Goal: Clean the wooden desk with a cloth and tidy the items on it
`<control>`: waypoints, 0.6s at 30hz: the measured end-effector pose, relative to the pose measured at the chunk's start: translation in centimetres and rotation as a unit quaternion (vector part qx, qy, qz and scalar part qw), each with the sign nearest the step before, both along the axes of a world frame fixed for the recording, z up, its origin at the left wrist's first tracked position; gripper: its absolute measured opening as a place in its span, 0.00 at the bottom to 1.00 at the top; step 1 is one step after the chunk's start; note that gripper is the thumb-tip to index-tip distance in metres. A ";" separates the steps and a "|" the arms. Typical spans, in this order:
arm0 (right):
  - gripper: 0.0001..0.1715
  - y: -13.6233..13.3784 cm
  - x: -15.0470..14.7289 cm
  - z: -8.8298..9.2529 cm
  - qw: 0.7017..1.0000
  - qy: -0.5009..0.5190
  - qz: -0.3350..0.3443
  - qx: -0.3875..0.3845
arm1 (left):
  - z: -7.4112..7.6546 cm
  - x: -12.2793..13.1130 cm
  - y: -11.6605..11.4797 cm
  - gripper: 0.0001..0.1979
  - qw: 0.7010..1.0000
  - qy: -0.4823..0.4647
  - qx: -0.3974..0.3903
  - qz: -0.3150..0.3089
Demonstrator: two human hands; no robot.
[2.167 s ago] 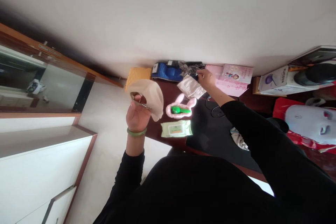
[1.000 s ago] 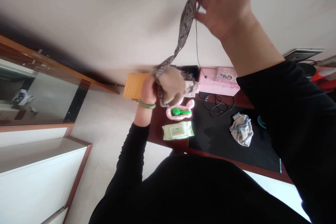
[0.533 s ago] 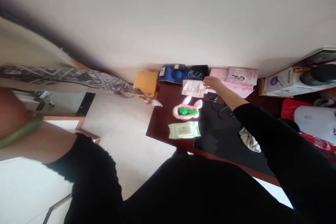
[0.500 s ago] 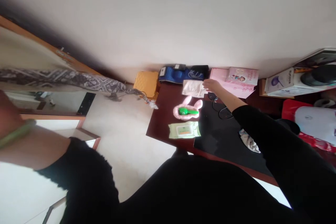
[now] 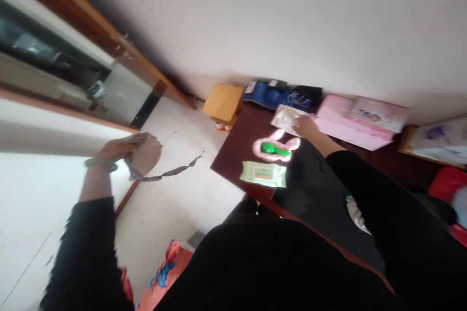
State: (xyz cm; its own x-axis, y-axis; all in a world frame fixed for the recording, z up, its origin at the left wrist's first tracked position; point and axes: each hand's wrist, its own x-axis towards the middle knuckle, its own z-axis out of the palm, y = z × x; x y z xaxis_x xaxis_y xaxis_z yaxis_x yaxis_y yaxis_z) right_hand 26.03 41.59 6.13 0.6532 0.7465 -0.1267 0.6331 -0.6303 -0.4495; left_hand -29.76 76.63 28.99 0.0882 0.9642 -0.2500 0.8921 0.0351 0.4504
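My left hand [image 5: 118,149], with a pale green bangle at the wrist, is closed on a grey and beige cloth [image 5: 146,155] with long thin ties; it hangs in the air left of the desk. My right hand [image 5: 305,126] is at the right end of a pale pink cloth pouch [image 5: 286,117] lying at the desk's back. Its fingers look bent onto the pouch, though blur softens them. In front lies a fluffy pink headband with bunny ears [image 5: 260,149], with a green hairbrush [image 5: 273,148] on it. Nearer me is a green pack of wipes [image 5: 264,174].
Along the wall are a blue case [image 5: 268,96] and pink boxes [image 5: 365,124]. A yellow stool [image 5: 222,102] stands beyond the desk [image 5: 233,143]. A black mat [image 5: 310,189] covers the desk's middle, with a crumpled cloth [image 5: 355,214] on it. At left is a mirrored door [image 5: 73,58].
My left hand has come forward into fuller view, and the stretched patterned cloth is now bunched with its ties trailing. My right hand has shifted farther over the pouch. The view has turned left.
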 end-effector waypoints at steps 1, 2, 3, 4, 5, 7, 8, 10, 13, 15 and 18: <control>0.18 0.4 -0.6 0.4 1.000 0.003 -0.010 -0.010 | -0.4 -0.2 -0.5 0.23 0.999 0.035 0.007 -0.014; 0.19 1.1 -1.1 0.9 1.000 0.003 -0.017 -0.014 | -0.8 -0.2 -0.7 0.24 0.998 0.050 -0.005 -0.035; 0.19 2.1 -1.8 1.6 1.000 0.000 -0.014 -0.009 | -1.1 -0.1 -0.7 0.25 0.998 0.049 -0.001 -0.029; 0.20 3.5 -2.6 2.5 1.000 -0.008 -0.008 0.011 | -1.4 0.0 -0.3 0.23 0.999 0.043 0.000 -0.022; 0.21 5.1 -3.6 3.5 0.998 -0.026 0.001 0.057 | -1.8 0.1 0.3 0.20 0.999 0.033 0.002 -0.030; 0.23 9.3 -6.8 6.1 0.987 -0.045 0.055 0.144 | -2.4 0.2 2.1 0.16 0.993 0.018 0.031 -0.111; 0.24 11.5 -9.2 7.7 0.978 -0.042 0.098 0.180 | -2.7 0.3 3.0 0.15 0.989 0.007 0.035 -0.147; 0.28 16.5 -15.5 11.3 0.952 -0.007 0.211 0.222 | -3.2 0.6 4.6 0.08 0.978 -0.039 0.023 -0.203; 0.35 25.3 -26.7 15.6 0.910 0.074 0.322 0.249 | -3.6 0.8 7.3 0.04 0.952 -0.114 0.000 -0.285; 0.37 31.9 -32.8 17.2 0.890 0.125 0.364 0.245 | -3.5 0.3 9.9 0.07 0.925 -0.167 0.006 -0.341; 0.31 40.6 -38.2 17.8 0.865 0.238 0.384 0.218 | -2.8 -1.8 14.8 0.16 0.891 -0.209 0.041 -0.401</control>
